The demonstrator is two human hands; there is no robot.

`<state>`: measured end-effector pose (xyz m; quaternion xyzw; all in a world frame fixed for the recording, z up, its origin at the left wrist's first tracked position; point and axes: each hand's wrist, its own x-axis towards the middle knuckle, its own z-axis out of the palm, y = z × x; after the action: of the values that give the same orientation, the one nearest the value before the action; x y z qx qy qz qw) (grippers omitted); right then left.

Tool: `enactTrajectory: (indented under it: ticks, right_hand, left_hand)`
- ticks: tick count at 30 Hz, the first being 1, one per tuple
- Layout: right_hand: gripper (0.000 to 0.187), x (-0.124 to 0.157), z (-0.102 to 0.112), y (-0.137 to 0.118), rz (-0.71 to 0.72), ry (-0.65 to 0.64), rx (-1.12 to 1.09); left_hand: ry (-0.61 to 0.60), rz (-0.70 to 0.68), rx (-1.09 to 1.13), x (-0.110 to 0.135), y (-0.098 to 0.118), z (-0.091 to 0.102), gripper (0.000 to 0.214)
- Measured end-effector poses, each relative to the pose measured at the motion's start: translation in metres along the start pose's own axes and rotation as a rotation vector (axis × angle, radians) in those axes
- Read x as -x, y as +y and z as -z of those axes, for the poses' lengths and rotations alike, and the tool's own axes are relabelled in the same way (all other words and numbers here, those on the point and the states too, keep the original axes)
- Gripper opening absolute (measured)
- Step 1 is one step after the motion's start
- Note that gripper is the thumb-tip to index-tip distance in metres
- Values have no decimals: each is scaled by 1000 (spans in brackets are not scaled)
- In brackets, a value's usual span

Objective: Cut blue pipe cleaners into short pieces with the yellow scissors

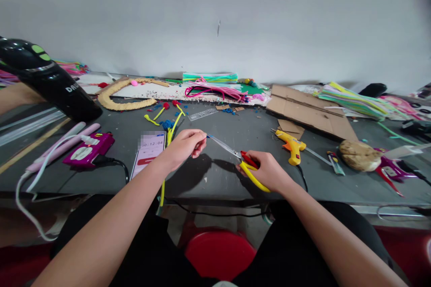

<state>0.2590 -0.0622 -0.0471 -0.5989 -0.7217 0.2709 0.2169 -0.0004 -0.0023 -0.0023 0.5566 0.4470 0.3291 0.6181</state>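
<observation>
My right hand grips yellow-and-red-handled scissors, blades pointing left toward my left hand. My left hand is closed in a pinch just at the blade tips; what it pinches is too small to make out. A yellow pipe cleaner runs under my left wrist, from the dark table down past its front edge. A phone showing a timer lies just left of my left hand.
A yellow glue gun lies right of the scissors, with flat cardboard behind it. A black handheld appliance and a magenta device sit at left. Pipe cleaners and paper strips line the back wall. A red stool is below.
</observation>
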Motion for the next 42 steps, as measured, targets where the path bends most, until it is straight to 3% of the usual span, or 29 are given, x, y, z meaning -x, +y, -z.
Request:
enactTrajectory:
  ticks: [22, 42]
  right_hand:
    - [41, -3, 0, 4, 19, -5, 55]
    - [31, -3, 1, 4, 46, -7, 58]
  left_hand:
    - [1, 5, -9, 0, -1, 1, 32]
    - [0, 9, -10, 0, 0, 0, 32]
